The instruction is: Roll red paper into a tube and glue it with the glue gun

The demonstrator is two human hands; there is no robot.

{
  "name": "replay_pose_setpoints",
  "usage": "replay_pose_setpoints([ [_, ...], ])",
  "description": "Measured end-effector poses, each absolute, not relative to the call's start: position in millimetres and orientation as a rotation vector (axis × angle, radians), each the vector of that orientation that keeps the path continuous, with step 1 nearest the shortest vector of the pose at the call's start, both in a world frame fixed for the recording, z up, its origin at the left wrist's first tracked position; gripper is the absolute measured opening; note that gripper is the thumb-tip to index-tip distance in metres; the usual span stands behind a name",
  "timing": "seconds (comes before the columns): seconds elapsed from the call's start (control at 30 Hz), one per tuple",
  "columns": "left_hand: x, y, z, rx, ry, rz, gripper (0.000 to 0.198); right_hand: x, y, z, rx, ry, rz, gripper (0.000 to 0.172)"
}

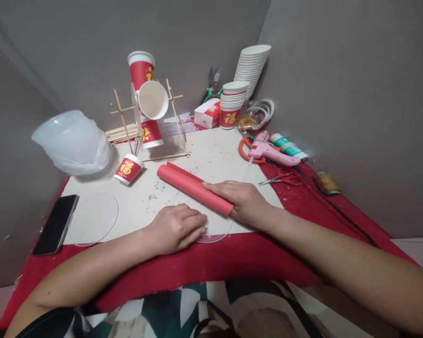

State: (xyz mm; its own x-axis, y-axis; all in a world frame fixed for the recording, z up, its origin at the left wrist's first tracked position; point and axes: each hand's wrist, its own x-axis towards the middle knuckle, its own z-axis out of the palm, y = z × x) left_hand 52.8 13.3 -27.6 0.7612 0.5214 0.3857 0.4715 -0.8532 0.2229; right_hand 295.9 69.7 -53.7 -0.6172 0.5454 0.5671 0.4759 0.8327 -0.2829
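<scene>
A rolled sheet of red paper [193,188] lies slantwise over a clear round disc [215,239] at the front of the white sheet. My right hand [245,202] is closed on the roll's right end, its lower fingers partly hidden. My left hand [178,227] rests at the disc's left edge, palm down, loosely bent, with nothing visible in it. Behind the roll stands a thin wooden stick frame [178,117] carrying red and white paper cups [142,70]; one of them, a sideways cup [153,100], turns its mouth toward me.
To the left are a phone [55,225], a second clear disc [94,219], a small cut cup [129,169] and a bag-lined tub [74,145]. On the right lie a pink glue gun [273,152], scissors [282,177] and a thread spool [327,183]. Stacked cups [252,68] stand behind.
</scene>
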Motion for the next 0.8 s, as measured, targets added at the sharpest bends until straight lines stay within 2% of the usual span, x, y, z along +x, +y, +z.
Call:
replay_pose_setpoints([
  [0.3,53,20,-29,2.785,0.695,1.043,0.023,304,78,-44,-0.832,-2.015,0.577,0.043],
  [0.47,51,21,-32,2.755,0.760,1.051,0.025,306,80,-27,-0.986,-1.637,0.932,0.035],
  [0.67,50,24,-37,2.705,0.756,1.048,0.022,304,85,-14,-1.032,-1.254,1.399,0.036],
  [0.8,51,23,-36,2.719,0.769,1.014,0.019,303,88,-10,-0.987,-1.133,1.550,0.025],
])
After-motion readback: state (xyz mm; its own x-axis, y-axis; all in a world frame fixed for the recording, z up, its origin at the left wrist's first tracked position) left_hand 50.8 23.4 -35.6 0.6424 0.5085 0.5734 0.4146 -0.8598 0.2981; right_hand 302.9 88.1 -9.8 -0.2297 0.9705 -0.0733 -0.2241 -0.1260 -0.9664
